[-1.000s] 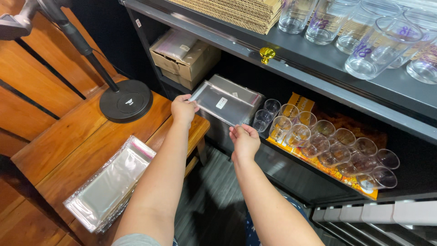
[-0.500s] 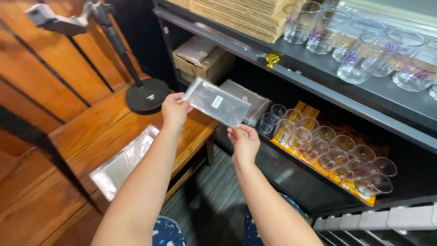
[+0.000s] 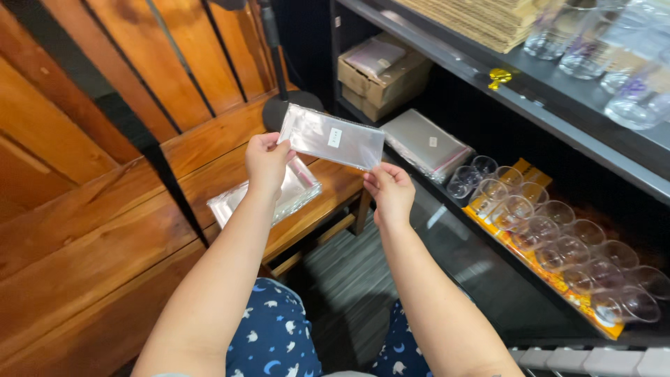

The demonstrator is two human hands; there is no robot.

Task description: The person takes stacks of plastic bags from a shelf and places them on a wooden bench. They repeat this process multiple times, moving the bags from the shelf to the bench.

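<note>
Both my hands hold up a stack of clear plastic bags (image 3: 333,137) with a small white label. My left hand (image 3: 266,159) grips its left end and my right hand (image 3: 391,190) pinches its lower right corner. The bags hang in the air above a wooden bench (image 3: 174,209). Below my left hand, a second pile of clear bags (image 3: 296,190) lies on the bench. Another pile of clear bags (image 3: 426,143) rests on the lower shelf to the right.
Several clear plastic cups (image 3: 558,230) stand in rows on the lower shelf over an orange sheet. A cardboard box (image 3: 384,73) sits at the shelf's back. More clear cups (image 3: 614,49) and flat cardboard (image 3: 481,17) rest on the upper shelf. A black stand base (image 3: 283,108) sits on the bench.
My hands lifted the stack of bags off the lower shelf and brought it up and left, over the bench. The view has swung left.
</note>
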